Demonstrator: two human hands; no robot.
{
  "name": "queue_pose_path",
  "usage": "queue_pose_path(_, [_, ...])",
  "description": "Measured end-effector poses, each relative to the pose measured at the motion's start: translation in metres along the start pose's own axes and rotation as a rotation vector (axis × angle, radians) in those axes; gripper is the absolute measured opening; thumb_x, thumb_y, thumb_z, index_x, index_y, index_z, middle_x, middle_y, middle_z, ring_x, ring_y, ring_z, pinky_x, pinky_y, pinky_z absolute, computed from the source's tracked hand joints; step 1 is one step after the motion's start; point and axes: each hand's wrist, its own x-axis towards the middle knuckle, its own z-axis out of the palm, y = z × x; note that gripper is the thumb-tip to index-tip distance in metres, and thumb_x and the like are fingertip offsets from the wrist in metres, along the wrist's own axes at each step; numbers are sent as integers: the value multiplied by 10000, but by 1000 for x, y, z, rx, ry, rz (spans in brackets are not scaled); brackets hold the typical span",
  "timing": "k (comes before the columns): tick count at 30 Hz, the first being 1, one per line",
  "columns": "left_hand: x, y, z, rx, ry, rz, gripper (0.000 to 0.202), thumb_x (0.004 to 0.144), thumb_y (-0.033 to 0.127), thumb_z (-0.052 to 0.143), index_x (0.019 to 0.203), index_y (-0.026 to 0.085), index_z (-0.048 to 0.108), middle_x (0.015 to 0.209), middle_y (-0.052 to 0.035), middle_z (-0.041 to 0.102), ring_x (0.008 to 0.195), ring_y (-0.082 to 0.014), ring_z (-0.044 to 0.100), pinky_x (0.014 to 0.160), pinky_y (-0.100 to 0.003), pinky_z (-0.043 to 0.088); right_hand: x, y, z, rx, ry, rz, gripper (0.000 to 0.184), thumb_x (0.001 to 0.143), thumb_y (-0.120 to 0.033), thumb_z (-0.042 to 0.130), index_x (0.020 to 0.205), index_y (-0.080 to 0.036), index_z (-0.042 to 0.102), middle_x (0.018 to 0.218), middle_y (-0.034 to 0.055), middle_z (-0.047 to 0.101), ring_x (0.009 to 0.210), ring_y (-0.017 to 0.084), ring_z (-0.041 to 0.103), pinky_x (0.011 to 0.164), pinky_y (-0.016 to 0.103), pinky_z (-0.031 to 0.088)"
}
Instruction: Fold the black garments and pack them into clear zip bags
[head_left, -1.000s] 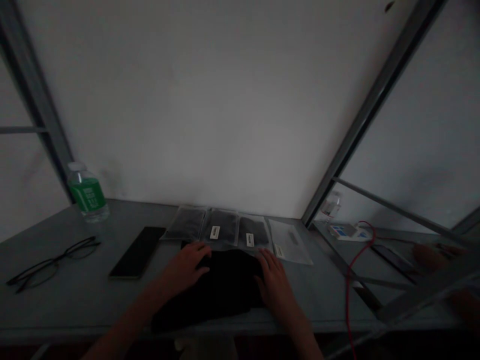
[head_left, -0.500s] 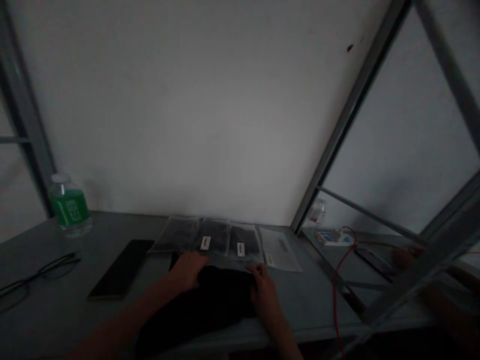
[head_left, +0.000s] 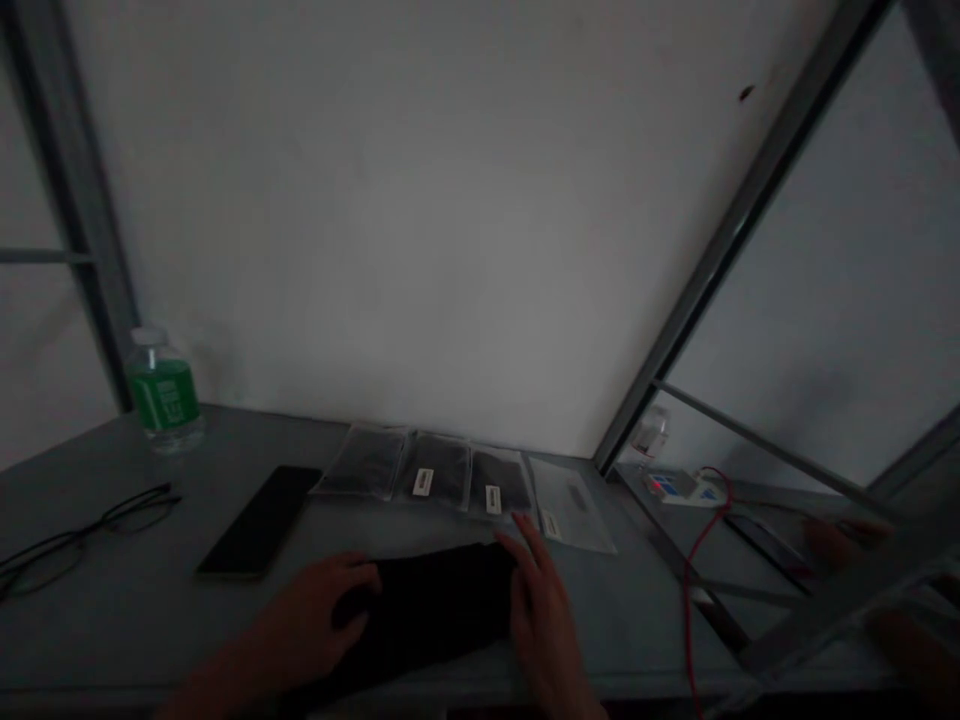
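Observation:
A folded black cloth (head_left: pixel 442 600) lies near the front edge of the grey table (head_left: pixel 622 620). My left hand (head_left: pixel 315 610) rests on its left end, palm down. My right hand (head_left: pixel 540 625) stands at its right end, with spread fingertips touching the cloth. Neither hand visibly grips it. Just beyond the cloth lie several clear bags of dark contents with white labels, the nearest being one (head_left: pixel 499 485). The cloth's near part is hidden in shadow.
A smartphone (head_left: pixel 259 520), black glasses (head_left: pixel 82 535) and a green-labelled water bottle (head_left: pixel 163 392) stand left. A metal frame (head_left: pixel 735 260) runs right, beyond which lie a red cable (head_left: pixel 694 570), a small box (head_left: pixel 682 488) and a co-worker's hand (head_left: pixel 832 545).
The black cloth is now a narrower strip, its far edge drawn back from the bags. My left hand has moved nearer and to the left, and my right hand lies further forward.

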Motion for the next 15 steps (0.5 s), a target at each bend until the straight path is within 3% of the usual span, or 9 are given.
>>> queue_pose_path(3, [-11,-4,6,-126,96,-106,284,874,374,498,1069,304,693,1120,-11,727,1046,-202,663,975,-360,491,-13,-17,19,-32,-79,-51,488,969,-363,450,1450,-296,408,1547,80,335,1423,287,301,1113,541,343])
queue_pose_path(5, [-19,-10,13,-160,136,-170,330,879,420,491,1137,317,670,1142,-4,725,1064,-204,664,987,-370,489,-19,-24,31,-71,-153,-45,535,962,-451,464,1467,-298,376,1543,93,335,1415,299,314,1112,562,333])
queue_pose_path(9, [-34,-17,20,-94,275,-269,342,833,467,527,1078,286,684,1114,-19,733,1046,-227,672,976,-374,492,-22,-27,37,-123,-192,6,524,966,-482,440,1456,-301,396,1550,80,313,1422,295,290,1131,547,304])
queue_pose_path(12, [-36,-6,18,79,412,-542,480,823,550,509,1118,198,649,1152,-100,704,1056,-282,656,945,-409,492,-21,-25,33,-147,-223,12,536,972,-497,413,1464,-289,382,1559,81,290,1434,282,262,1142,531,288])
queue_pose_path(15, [-31,12,14,204,345,-749,581,846,609,445,1125,132,626,1075,-152,707,981,-316,667,878,-426,491,-20,-29,33,-173,-249,11,535,979,-500,387,1466,-279,382,1565,89,272,1440,278,246,1144,527,280])
